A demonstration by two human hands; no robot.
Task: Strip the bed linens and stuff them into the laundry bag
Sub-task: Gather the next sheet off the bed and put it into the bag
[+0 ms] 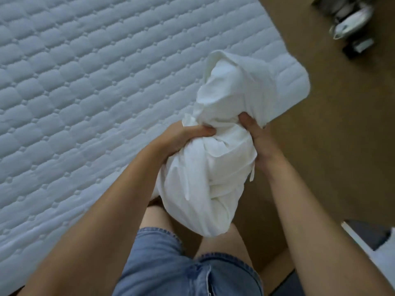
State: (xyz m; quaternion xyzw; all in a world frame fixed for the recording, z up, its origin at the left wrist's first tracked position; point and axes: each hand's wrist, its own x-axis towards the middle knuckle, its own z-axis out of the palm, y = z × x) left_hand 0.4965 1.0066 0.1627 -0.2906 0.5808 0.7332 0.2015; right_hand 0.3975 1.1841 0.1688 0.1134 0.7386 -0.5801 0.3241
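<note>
Item 1: white linen bundle [224,103]. It is hanging in the air in front of the person, over the near edge of the bed, its top end leaning out above the mattress corner and its rounded bottom end hanging down toward the knees. The cloth is bunching into deep folds at the middle. Whether this is a filled bag or a balled-up sheet is hard to tell from the blurred cloth.

Item 2: left hand [183,135]. It is gripping the bundle's left side at the gathered middle, thumb pressing into the folds, fingers curling round behind the cloth and hidden by it.

Item 3: right hand [256,133]. It is gripping the bundle's right side at the same height, thumb digging into the fabric, fingers wrapping under and out of sight.

Item 4: quilted mattress [85,82]. It is lying bare, pale, taking up the left and upper part of the view.

Item 5: brown floor [331,146]. It is showing to the right of the bed.

Item 6: denim shorts [166,263]. They are showing at the bottom, bare knees just below the bundle.

Item 7: blurred objects [350,22]. They are sitting on the floor at the far upper right, well apart from the bed.
</note>
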